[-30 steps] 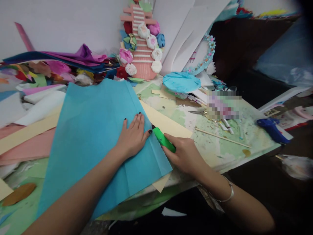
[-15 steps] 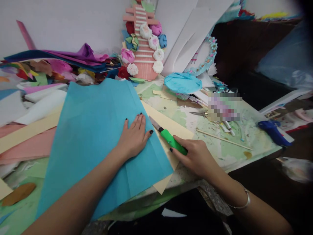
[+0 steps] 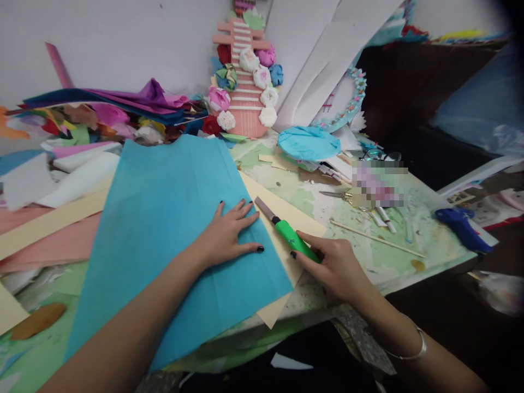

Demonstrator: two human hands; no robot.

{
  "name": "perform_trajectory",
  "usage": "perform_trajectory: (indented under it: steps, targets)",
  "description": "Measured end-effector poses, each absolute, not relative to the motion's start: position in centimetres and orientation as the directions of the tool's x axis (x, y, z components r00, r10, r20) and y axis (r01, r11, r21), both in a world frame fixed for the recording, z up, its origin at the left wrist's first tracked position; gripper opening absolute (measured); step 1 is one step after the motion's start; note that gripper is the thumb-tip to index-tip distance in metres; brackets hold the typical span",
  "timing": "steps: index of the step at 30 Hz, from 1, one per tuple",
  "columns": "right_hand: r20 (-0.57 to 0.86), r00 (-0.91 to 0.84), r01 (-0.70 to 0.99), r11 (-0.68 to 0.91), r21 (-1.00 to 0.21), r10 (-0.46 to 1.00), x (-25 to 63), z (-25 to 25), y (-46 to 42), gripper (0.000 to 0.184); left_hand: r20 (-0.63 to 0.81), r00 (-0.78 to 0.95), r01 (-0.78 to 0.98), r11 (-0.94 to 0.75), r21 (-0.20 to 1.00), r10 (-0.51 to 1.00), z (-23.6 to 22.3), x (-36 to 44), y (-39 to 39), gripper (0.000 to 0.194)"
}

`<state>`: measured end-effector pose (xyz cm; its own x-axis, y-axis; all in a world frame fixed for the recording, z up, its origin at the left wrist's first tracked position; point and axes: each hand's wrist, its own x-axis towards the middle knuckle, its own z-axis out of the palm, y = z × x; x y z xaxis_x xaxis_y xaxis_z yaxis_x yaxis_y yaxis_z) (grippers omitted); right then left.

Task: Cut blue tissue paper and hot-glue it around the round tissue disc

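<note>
Flat on a large blue sheet of paper (image 3: 151, 218) rests my left hand (image 3: 229, 232), its fingers spread near the sheet's right edge. My right hand (image 3: 331, 262) is closed around the green handle of a utility knife (image 3: 292, 237). Its blade points up and to the left, close beside the blue edge and over a cream sheet (image 3: 303, 218). That cream sheet lies partly under the blue one, with a corner sticking out at the table's front edge.
Scissors (image 3: 333, 194), a thin wooden stick (image 3: 379, 238) and a blue glue gun (image 3: 462, 226) lie to the right. Behind stand a pink guitar-shaped craft (image 3: 245, 128) with paper flowers and a round blue piece (image 3: 309, 144). Coloured paper scraps (image 3: 110, 114) are heaped at the left.
The fingers of my left hand have spread wider, and the hand has shifted slightly right and down. The knife stays in my right hand beside the blue edge. The whole view has shifted a little.
</note>
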<state>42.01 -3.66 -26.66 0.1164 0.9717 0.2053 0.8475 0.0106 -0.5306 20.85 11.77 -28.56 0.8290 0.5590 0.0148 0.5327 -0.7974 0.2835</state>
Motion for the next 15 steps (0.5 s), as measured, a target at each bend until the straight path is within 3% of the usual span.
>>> perform_trajectory:
  steps: [3,6,12,15]
  targets:
    - [0.203,0.141,0.834,-0.006,-0.552,0.969,42.4,-26.7,-3.9,0.039,0.044,0.859,0.469,-0.819,0.329,0.51,-28.7,20.9,12.0,0.045]
    - [0.183,0.163,0.816,-0.028,-0.578,0.969,42.9,-26.8,-4.2,0.039,0.08,0.867,0.438,-0.829,0.348,0.492,-29.0,21.0,12.1,0.032]
    - [0.173,0.205,0.793,-0.06,-0.606,0.963,43.7,-27.5,-4.5,0.043,0.139,0.845,0.474,-0.844,0.25,0.516,-28.0,20.6,11.0,0.035]
    - [0.176,0.218,0.769,-0.058,-0.636,0.96,44.1,-27.9,-4.3,0.04,0.224,0.667,0.703,-0.7,0.126,0.71,-26.6,17.9,11.4,0.046]
